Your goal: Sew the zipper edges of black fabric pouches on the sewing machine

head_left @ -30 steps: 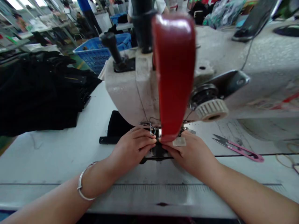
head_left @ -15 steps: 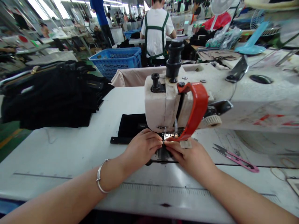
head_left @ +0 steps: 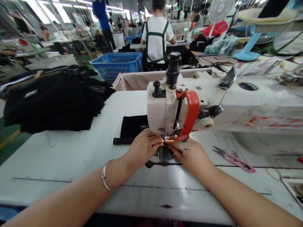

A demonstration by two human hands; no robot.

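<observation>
A white sewing machine [head_left: 157, 107] with an orange guard [head_left: 190, 112] stands in the middle. Black fabric [head_left: 132, 124] with a small label lies flat at its left and runs under my left hand [head_left: 145, 145]. The fingers of that hand are pressed together on the fabric's edge beside the needle. My right hand [head_left: 190, 153] meets it from the other side, thumb and fingers closed at the same spot. What the right fingertips pinch is too small to make out, and the guard partly covers them.
Pink-handled thread snips [head_left: 236, 160] lie right of my right hand. A pile of black garments [head_left: 52, 101] rests at the left table edge. Behind are a blue basket [head_left: 118, 63], a cloth-lined bin [head_left: 134, 81] and a seated person [head_left: 156, 37].
The view has shifted slightly, so the machine and snips appear further left. Both hands stay at the needle, in nearly the same pose.
</observation>
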